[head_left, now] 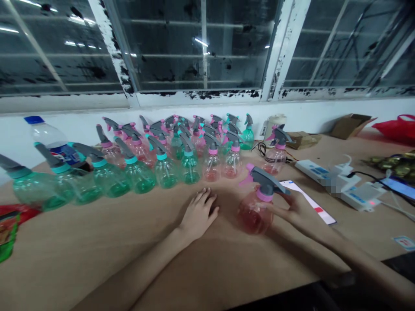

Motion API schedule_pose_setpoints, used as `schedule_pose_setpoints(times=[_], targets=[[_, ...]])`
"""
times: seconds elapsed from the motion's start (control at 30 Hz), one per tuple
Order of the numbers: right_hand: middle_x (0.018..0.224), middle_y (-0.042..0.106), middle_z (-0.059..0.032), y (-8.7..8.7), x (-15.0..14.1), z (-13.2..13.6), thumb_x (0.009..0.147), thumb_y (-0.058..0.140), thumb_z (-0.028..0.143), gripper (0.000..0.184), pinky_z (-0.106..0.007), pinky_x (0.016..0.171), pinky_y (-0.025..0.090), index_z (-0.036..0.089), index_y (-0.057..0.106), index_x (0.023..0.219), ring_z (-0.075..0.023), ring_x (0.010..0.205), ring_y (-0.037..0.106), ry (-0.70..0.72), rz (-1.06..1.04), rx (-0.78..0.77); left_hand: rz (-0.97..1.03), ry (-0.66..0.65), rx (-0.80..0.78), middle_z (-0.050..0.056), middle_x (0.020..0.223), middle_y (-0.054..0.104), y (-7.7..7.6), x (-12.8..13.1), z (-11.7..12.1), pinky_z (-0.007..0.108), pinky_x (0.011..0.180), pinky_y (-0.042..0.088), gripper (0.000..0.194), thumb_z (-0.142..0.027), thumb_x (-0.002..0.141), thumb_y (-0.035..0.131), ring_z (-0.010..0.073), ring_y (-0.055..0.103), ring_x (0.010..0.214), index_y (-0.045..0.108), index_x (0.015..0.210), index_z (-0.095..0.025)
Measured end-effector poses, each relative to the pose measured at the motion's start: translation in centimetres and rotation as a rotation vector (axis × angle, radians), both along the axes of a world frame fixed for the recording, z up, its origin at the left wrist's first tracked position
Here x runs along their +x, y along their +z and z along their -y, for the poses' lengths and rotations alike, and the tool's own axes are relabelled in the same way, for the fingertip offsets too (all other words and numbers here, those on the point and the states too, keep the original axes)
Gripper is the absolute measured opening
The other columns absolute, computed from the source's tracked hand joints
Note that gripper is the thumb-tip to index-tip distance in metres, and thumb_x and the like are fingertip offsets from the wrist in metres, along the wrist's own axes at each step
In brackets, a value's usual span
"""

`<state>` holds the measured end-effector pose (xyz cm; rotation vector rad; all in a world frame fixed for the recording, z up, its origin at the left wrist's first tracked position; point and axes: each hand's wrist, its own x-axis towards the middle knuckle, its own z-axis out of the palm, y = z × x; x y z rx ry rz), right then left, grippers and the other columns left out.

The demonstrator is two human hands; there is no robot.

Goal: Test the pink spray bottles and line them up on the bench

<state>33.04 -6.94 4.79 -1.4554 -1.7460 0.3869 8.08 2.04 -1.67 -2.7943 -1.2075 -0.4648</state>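
Observation:
My right hand (287, 209) is closed around the side of a pink spray bottle (256, 216) with a grey and pink trigger head, its nozzle toward the left. That bottle looks slightly blurred, and whether its base touches the table I cannot tell. On the brown tabletop (207, 259) my left hand (200, 211) lies flat, fingers apart, holding nothing. Just beyond it stands a row of spray bottles, green ones (190, 168) toward the left and pink ones (232, 162) toward the right. Several more crowd behind them.
A phone (308, 201) and a white power strip (333, 183) with cables lie to the right. A large soda bottle (48, 134) stands at the back left. A cardboard box (350, 126) and a red bag (394, 129) sit at the back right, below the windows.

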Motion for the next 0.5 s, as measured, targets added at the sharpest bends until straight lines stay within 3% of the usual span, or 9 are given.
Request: schedule_pose_setpoints(times=[0.13,0.27,0.5], targets=[[0.102,0.070,-0.0092,-0.2,3.3,-2.0,0.078,0.061,0.046,0.034,-0.045,0.082,0.050,0.020,0.068,0.097,-0.0322,0.097,0.064,-0.070,0.067,-0.030,0.006,0.003,0.002,0.018,0.136,0.048,0.0,-0.1,0.0,0.045,0.106,0.035,0.038,-0.031,0.091,0.047,0.0288,0.041,0.129,0.055,0.123,-0.010],[0.092,0.072,-0.0107,-0.8,6.1,-5.4,0.073,0.062,0.052,0.038,-0.040,0.071,0.054,0.018,0.068,0.089,-0.0316,0.087,0.067,-0.129,-0.005,-0.036,0.002,0.012,-0.003,0.017,0.137,0.047,0.0,-0.1,0.0,0.045,0.106,0.035,0.038,-0.031,0.092,0.046,0.0290,0.041,0.129,0.055,0.123,-0.011],[0.082,0.073,-0.0094,-0.7,7.9,-11.2,0.078,0.058,0.048,0.032,-0.037,0.067,0.052,0.020,0.068,0.088,-0.0281,0.079,0.068,-0.168,0.172,0.093,-0.027,0.018,-0.011,0.016,0.138,0.046,0.3,-0.2,-0.1,0.045,0.107,0.034,0.039,-0.031,0.092,0.045,0.0280,0.040,0.130,0.054,0.124,-0.011]])
